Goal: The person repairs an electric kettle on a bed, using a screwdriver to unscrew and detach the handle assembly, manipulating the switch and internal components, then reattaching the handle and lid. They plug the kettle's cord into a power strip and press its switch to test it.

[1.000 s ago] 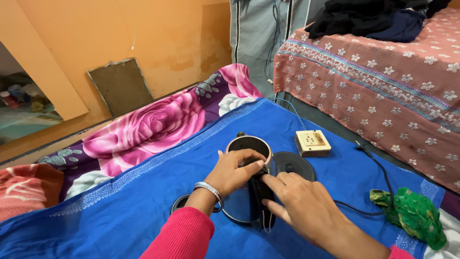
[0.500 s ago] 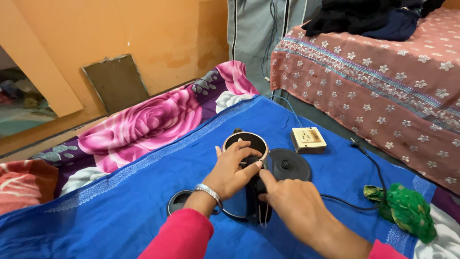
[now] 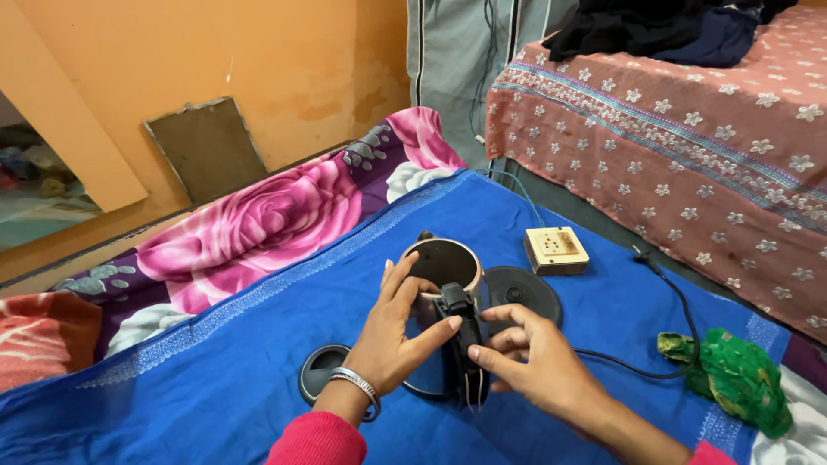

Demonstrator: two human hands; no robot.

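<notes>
I see both hands, left hand [image 3: 392,331] and right hand [image 3: 525,366], grasping the electric kettle [image 3: 444,288] at its stiff black handle [image 3: 465,344], which seems light, empty and smooth-walled.

Blue cloth [image 3: 215,379], pink rose-patterned blanket [image 3: 258,220], orange wall [image 3: 258,52]

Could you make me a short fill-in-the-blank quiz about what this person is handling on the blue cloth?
1. Both hands, left hand and right hand, hold an electric ____ by its black handle.
2. The round black base lies on a ____ cloth.
3. The beige socket box lies beside the base, toward the ____-covered bed.
4. The crumpled rag is ____.

Missing words: kettle; blue; pink; green
</notes>
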